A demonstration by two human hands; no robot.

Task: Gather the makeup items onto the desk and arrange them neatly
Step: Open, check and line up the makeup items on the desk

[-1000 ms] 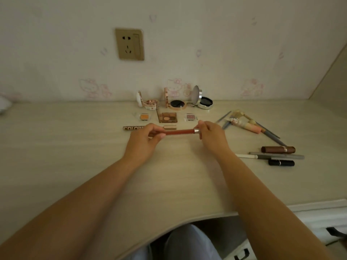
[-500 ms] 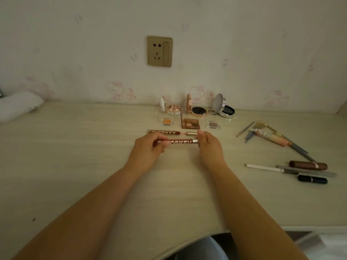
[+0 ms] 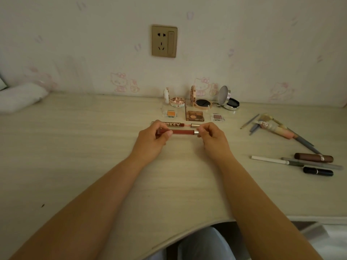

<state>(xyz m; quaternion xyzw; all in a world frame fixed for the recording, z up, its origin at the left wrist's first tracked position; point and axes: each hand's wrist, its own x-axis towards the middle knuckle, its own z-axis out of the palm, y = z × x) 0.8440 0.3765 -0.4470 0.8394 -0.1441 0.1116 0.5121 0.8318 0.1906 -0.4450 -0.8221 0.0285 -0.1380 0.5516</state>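
On the pale desk, you are lining up a red lip gloss tube.
Your left hand and right hand are pinching its ends; it is probably light, stiff and smooth, so grip there.

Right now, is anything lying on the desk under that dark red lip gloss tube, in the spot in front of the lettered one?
Nothing visible. The dark red lip gloss tube, pinched at its ends by the left hand and right hand, sits just in front of the lettered gold tube. The pale wooden desk looks bare there.
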